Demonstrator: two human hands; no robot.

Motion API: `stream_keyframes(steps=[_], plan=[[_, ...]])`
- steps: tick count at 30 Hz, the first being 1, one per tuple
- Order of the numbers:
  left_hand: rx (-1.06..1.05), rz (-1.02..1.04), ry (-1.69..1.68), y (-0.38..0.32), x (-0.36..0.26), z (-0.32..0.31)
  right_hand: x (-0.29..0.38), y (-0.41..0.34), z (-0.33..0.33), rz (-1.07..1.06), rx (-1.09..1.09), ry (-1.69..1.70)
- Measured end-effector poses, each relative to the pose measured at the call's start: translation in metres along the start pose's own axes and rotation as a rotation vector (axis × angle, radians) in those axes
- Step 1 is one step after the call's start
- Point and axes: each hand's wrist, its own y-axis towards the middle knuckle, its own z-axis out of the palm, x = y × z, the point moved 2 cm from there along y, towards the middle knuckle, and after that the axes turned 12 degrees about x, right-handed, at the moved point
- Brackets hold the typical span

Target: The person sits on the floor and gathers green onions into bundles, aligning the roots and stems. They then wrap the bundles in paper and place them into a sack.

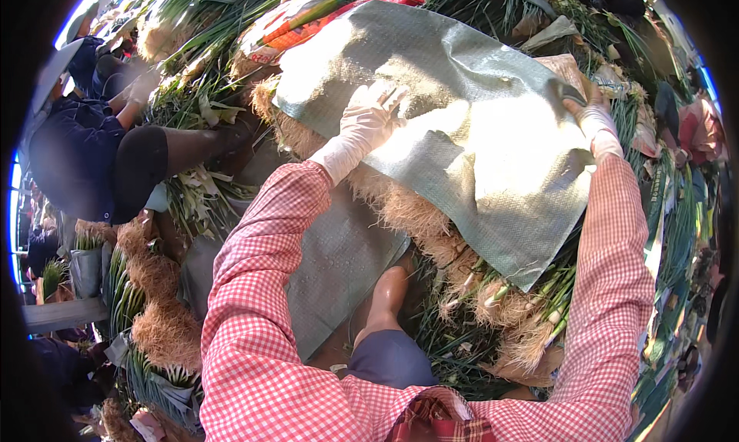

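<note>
A grey-green woven plastic sheet [439, 55] lies over a heap of green onions before me, brightly sunlit in its middle. My left hand [369, 116], in a pale glove, rests on top of the sheet near its left edge with the fingers slightly apart. At the far right edge my right hand [592, 116], also gloved, grips the sheet; its fingertips are partly hidden. Bushy tan onion roots [415, 211] stick out along the sheet's near edge. Green onion stalks [557, 312] show below its lower corner.
Another woven sheet [340, 257] lies on the ground by my bare leg [389, 292]. At left sits a person in dark clothes [81, 148]. Rooted onion bundles [167, 332] stand at lower left. A printed sack [312, 15] lies behind the heap; loose onion leaves [456, 355] cover the ground.
</note>
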Motion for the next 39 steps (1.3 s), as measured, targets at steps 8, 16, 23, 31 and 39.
stream_keyframes(steps=[8, 16, 23, 31, 39], plan=[[0.195, -0.144, 0.188, 0.057, 0.011, 0.055, 0.055, -0.01, -0.004, -0.32, 0.077, 0.004], [0.304, -0.205, 0.264, 0.111, 0.009, 0.019, -0.059, 0.098, -0.032, -0.128, -0.251, -0.802], [0.533, -0.07, 0.27, 0.107, 0.01, -0.006, 0.047, -0.062, 0.029, -0.313, -0.164, -0.709], [0.261, -0.367, 0.14, 0.115, 0.062, 0.002, 0.027, -0.112, 0.14, -0.347, 0.471, -0.716], [-0.376, -0.038, -0.061, 0.129, -0.004, -0.027, 0.015, -0.113, 0.136, -0.328, 0.569, -0.738]])
